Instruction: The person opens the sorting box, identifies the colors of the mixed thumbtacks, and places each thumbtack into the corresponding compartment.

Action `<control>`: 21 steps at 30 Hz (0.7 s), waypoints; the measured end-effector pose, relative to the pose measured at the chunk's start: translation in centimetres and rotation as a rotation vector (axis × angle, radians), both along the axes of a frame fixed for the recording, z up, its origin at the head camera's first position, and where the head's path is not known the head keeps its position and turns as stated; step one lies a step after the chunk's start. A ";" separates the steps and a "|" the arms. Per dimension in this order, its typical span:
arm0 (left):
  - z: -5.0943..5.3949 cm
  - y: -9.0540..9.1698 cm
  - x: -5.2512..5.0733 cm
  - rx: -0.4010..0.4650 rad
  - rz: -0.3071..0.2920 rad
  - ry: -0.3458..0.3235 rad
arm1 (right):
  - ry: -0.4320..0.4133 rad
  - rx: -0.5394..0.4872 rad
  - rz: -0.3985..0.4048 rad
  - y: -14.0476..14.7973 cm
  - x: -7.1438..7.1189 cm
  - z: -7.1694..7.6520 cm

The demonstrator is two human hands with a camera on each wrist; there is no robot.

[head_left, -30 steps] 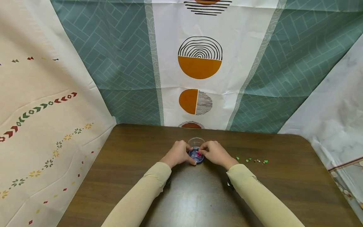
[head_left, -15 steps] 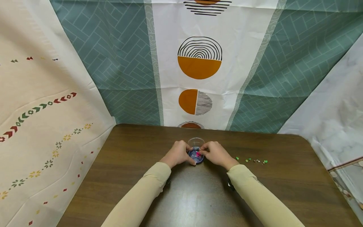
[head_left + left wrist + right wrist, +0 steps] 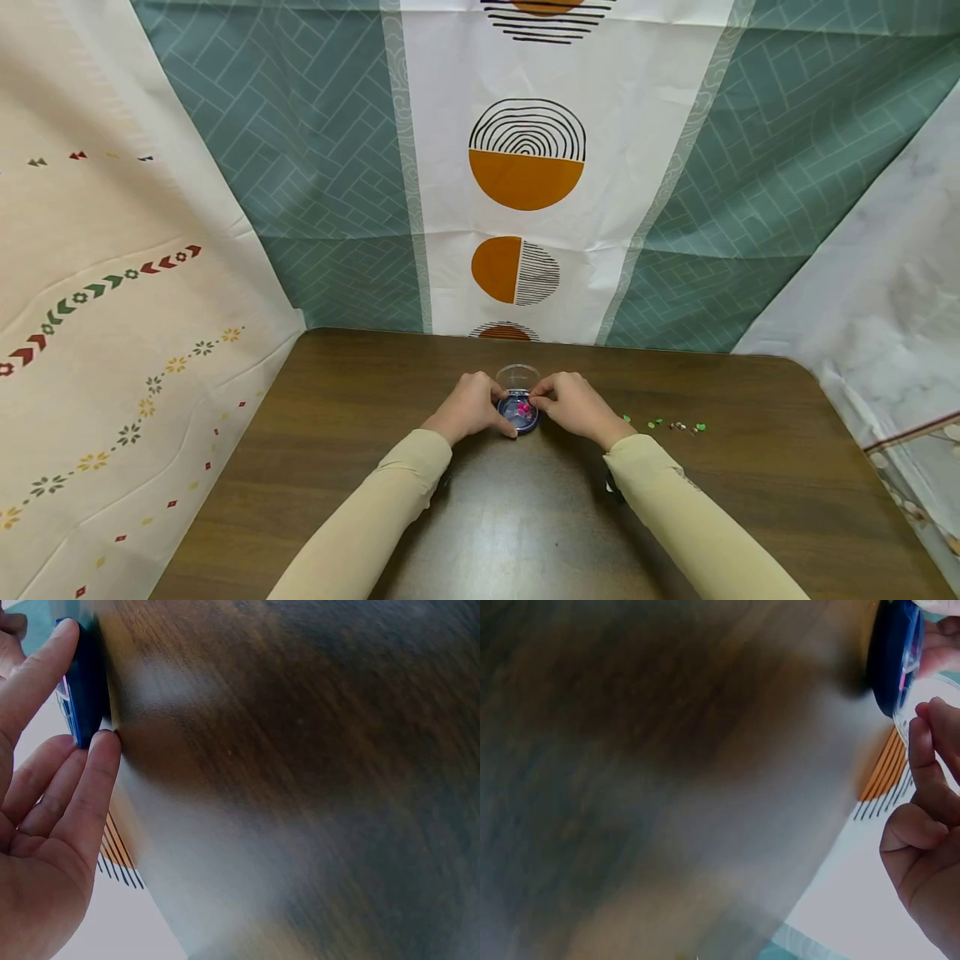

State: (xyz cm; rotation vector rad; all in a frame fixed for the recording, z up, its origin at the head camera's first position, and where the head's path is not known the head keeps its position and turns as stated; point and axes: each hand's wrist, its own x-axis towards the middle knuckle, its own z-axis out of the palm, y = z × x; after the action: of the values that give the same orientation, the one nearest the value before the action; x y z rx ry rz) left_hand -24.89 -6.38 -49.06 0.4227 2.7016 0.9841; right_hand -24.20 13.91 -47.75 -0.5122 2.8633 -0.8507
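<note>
Left hand: the left hand (image 3: pixel 472 408) sits at the left side of the case, its thumb and fingers spread apart just enough to hold the rim between them.
Right hand: the right hand (image 3: pixel 573 404) has its thumb and forefinger close together, a narrow pinch at the case's right side, by the hinge; whether anything is between the tips, I cannot tell.
Blue case: the round blue case (image 3: pixel 525 431) lies between the 2 hands, within the left fingers' hold and just beside the right fingertips.
Clear lid: the clear lid (image 3: pixel 517 377) stands raised, beyond the fingertips of both hands.
Pink pieces: small pink pieces (image 3: pixel 523 409) lie inside the case, just left of the right fingertips.
Green pieces: small green pieces (image 3: pixel 701 427) lie well to the right of the right fingers, scattered.
Shiny pieces: small shiny pieces (image 3: pixel 678 426) lie among the green, also well apart from the fingers.
Table: the brown wooden table (image 3: pixel 517 533) spreads below the fingers.
Backdrop: a cloth (image 3: pixel 525 179) with orange half-circles hangs beyond the fingers, past the table's far edge.
</note>
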 end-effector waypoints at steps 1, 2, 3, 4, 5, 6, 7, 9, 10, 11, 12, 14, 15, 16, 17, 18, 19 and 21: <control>0.0 0.0 0.0 0.002 -0.001 0.002 | 0.004 -0.003 0.000 0.2 0.0 0.1; -0.1 0.0 0.0 0.004 -0.001 0.004 | 0.010 -0.004 0.001 0.5 -0.1 0.3; -0.1 0.0 0.0 0.008 -0.001 0.004 | 0.018 -0.006 0.001 0.7 -0.1 0.5; -0.1 -0.1 0.0 0.010 -0.001 0.004 | 0.025 -0.007 0.002 1.0 -0.1 0.7; -0.1 -0.1 0.0 0.012 0.000 0.003 | 0.034 -0.009 0.003 1.3 -0.1 0.9; -0.1 -0.1 0.0 0.012 0.001 0.003 | 0.043 -0.011 0.003 1.7 -0.1 1.2; -0.1 -0.1 0.1 0.012 0.001 0.003 | 0.046 -0.014 0.002 2.0 -0.1 1.5; -0.1 -0.1 0.1 0.010 0.000 0.002 | 0.051 -0.019 -0.008 2.8 -0.1 2.2; 0.0 -0.1 0.1 0.010 0.001 0.000 | 0.056 -0.018 -0.017 3.3 -0.2 2.5; 0.0 -0.2 0.1 0.006 0.002 -0.001 | 0.060 -0.020 -0.022 3.8 -0.2 2.8; 0.0 -0.2 0.1 0.004 0.003 -0.002 | 0.059 -0.017 -0.032 4.2 -0.2 3.1; 0.0 -0.2 0.2 0.002 0.008 -0.007 | 0.062 -0.013 -0.058 5.3 -0.1 3.7; 0.0 -0.2 0.2 0.000 0.010 -0.010 | 0.060 -0.010 -0.071 5.8 -0.1 3.8; 0.0 -0.2 0.2 0.000 0.013 -0.014 | 0.057 -0.008 -0.081 6.4 0.0 4.0; 0.0 -0.2 0.2 -0.003 0.013 -0.013 | 0.052 -0.008 -0.091 6.9 0.1 4.1; 0.0 -0.2 0.1 -0.001 0.013 -0.015 | 0.047 -0.005 -0.104 7.5 0.2 4.2; -0.1 -0.2 0.1 0.001 0.010 -0.014 | 0.044 -0.007 -0.113 8.1 0.3 4.2; -0.2 -0.1 0.1 0.004 0.006 -0.015 | 0.029 -0.009 -0.127 9.2 0.5 4.2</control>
State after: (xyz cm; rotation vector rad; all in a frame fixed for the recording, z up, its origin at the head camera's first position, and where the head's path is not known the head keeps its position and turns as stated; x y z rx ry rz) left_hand -24.77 -6.48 -49.22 0.4061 2.6900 0.9905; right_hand -23.72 23.09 -43.56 -0.3500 2.9460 -0.8827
